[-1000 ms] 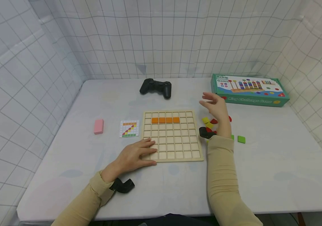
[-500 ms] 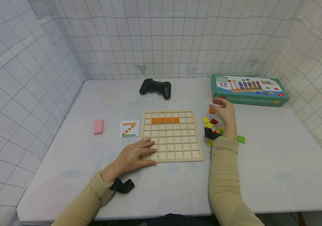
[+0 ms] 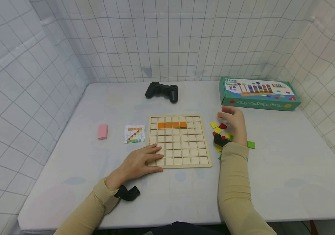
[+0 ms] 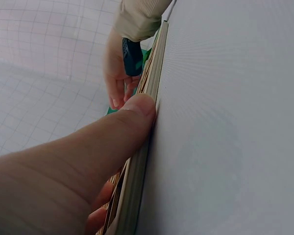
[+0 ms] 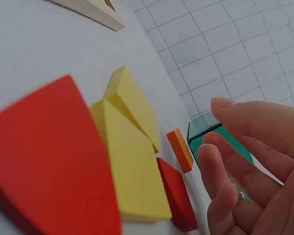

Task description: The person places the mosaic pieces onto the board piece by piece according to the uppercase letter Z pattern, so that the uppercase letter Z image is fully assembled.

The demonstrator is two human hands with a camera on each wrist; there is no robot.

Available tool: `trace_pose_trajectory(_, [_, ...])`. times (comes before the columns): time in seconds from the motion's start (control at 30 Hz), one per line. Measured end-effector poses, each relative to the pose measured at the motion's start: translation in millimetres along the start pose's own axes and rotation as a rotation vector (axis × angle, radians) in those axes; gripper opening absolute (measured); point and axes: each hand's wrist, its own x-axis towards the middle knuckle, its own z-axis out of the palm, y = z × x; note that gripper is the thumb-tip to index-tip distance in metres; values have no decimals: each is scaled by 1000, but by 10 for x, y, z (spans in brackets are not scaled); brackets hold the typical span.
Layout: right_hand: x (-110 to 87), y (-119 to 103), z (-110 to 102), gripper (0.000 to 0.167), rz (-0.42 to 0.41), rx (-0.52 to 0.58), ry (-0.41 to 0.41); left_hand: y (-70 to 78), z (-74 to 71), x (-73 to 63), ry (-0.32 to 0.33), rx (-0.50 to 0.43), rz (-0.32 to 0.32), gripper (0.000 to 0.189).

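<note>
head: rests l hand (image 3: 140,164), relaxed & gripping nothing, on near-l corner of board (image 3: 185,143), hovers r hand (image 3: 236,124) by orange tile (image 3: 219,115), r of board; l wrist: lays thumb (image 4: 132,115) on near edge; r wrist: has r hand loosely bent & empty near tile, past yellow pcs (image 5: 137,169) & red pcs (image 5: 54,156).

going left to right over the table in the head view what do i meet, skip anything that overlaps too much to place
Pink block → card → board → right hand → rightmost green tile.
</note>
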Motion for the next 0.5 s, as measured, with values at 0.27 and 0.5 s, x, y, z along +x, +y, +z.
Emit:
trace_pose_trajectory(0.27, [23, 40, 11, 52, 35, 20, -19, -7, 3, -2, 2, 1, 6, 51])
trace_pose_trajectory(0.5, [32, 49, 19, 48, 46, -1, -9, -16, 7, -1, 5, 2, 8, 51])
